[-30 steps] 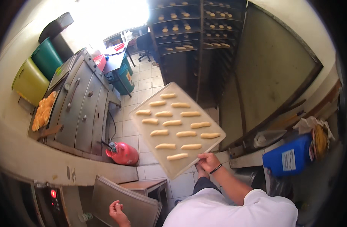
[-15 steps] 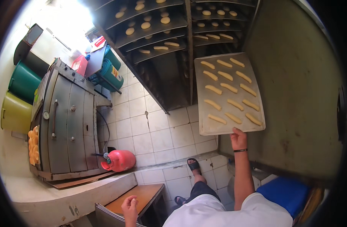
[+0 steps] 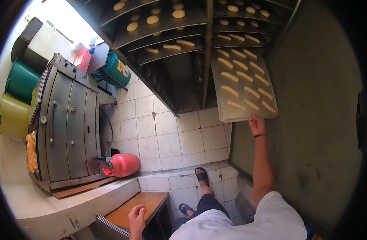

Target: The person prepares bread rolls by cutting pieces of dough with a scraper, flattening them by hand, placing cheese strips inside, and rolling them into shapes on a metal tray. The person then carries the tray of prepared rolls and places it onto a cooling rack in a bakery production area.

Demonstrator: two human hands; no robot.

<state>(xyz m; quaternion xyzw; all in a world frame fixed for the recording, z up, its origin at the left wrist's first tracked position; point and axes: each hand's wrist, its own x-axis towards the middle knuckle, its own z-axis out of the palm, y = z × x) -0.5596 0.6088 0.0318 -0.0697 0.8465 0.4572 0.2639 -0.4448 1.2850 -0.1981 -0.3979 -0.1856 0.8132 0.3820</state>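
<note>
With its fingers on the near edge, my right hand (image 3: 258,125) grips a metal baking tray (image 3: 236,115). Several rows of raw dough sticks (image 3: 244,76) lie across the tray. Its far end is inside the right column of a dark rack (image 3: 209,52), below a shelf of similar sticks. Well apart from it, my left hand (image 3: 136,217) hangs beside a low wooden-topped cabinet (image 3: 145,205), its fingers curled in and holding nothing.
More shelves of the rack carry round dough pieces (image 3: 152,19). A large metal panel (image 3: 315,100) stands close on the right. To the left are a steel oven (image 3: 63,120), a red gas cylinder (image 3: 126,165) on the floor, and a raised ledge (image 3: 79,200).
My right arm has stretched forward, and the baking tray has slid farther into the rack. The view has shifted closer to the rack. My left hand stays in about the same place.
</note>
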